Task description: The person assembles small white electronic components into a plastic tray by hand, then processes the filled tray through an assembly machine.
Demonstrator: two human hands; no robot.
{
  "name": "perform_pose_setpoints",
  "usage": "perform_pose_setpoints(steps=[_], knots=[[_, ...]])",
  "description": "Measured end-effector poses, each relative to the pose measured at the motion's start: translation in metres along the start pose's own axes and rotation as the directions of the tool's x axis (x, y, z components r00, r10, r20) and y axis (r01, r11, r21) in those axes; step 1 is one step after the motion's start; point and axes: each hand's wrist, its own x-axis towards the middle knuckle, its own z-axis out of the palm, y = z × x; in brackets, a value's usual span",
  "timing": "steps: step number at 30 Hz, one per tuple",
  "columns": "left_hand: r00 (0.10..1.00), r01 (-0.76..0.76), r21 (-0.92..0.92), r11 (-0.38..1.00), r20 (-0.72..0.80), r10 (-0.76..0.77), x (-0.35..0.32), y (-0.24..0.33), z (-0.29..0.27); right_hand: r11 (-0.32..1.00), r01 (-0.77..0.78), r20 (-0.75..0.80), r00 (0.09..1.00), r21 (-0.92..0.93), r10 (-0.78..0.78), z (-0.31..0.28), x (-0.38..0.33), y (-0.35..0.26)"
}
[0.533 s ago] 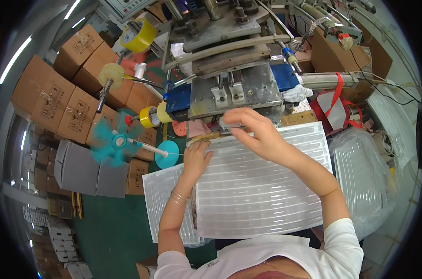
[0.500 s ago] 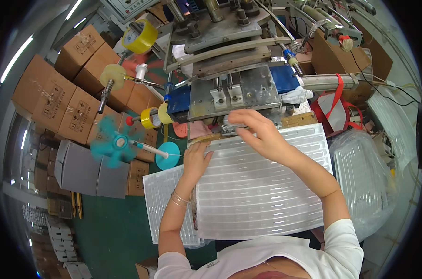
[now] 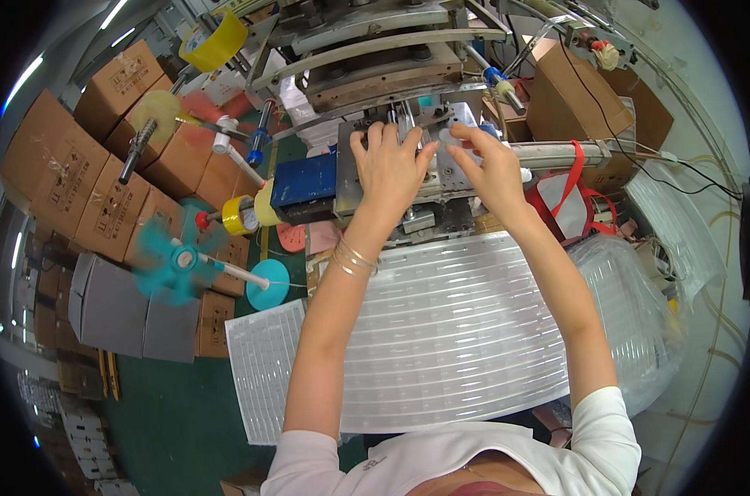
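Observation:
My left hand (image 3: pixel 387 169) lies over the metal fixture (image 3: pixel 348 169) of the machine, palm down with its fingers spread. Silver parts show just beside its fingertips, and part of the fixture is hidden under it. To its right, my right hand (image 3: pixel 495 178) is bent at the fixture's right plate (image 3: pixel 458 175). Between its thumb and forefinger is a small clear plastic piece (image 3: pixel 446 135), its exact kind too small to tell. Below my forearms lies a ribbed, translucent plastic tray sheet (image 3: pixel 449 331).
A blue block (image 3: pixel 305 178) flanks the fixture on the left. The heavy press head (image 3: pixel 383 78) hangs above. A turquoise fan (image 3: pixel 185 258) and stacked cartons (image 3: pixel 69 178) stand left. At right are a red-trimmed bag (image 3: pixel 567 202) and a plastic-wrapped stack (image 3: pixel 623 298).
Both hands have moved forward from the tray sheet's far edge onto the fixture. The fixture's plates now stand apart, and more of the left blue block shows. The view has shifted slightly.

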Motion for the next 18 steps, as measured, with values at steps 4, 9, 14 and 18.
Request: perform_pose_setpoints(steps=[4, 9, 14, 18], knots=[[0.996, 0.054, -0.103, 0.993, -0.06, -0.06, -0.026, 0.016, -0.038, 0.973, 0.168, -0.033, 0.984, -0.159, -0.175, 0.02, 0.017, -0.01], [0.958, 0.272, -0.334, 0.903, 0.185, -0.22, -0.079, 0.014, -0.075, 0.923, 0.124, 0.074, 0.992, -0.365, -0.104, 0.036, 0.027, 0.005], [0.97, 0.22, -0.352, 0.91, 0.176, -0.166, -0.105, -0.004, -0.075, 0.964, 0.142, -0.016, 0.989, -0.223, -0.149, 0.035, 0.019, 0.014], [0.948, 0.263, -0.313, 0.913, 0.261, -0.183, -0.131, -0.011, -0.066, 0.969, 0.184, -0.128, 0.97, -0.162, -0.206, 0.014, -0.019, -0.006]])
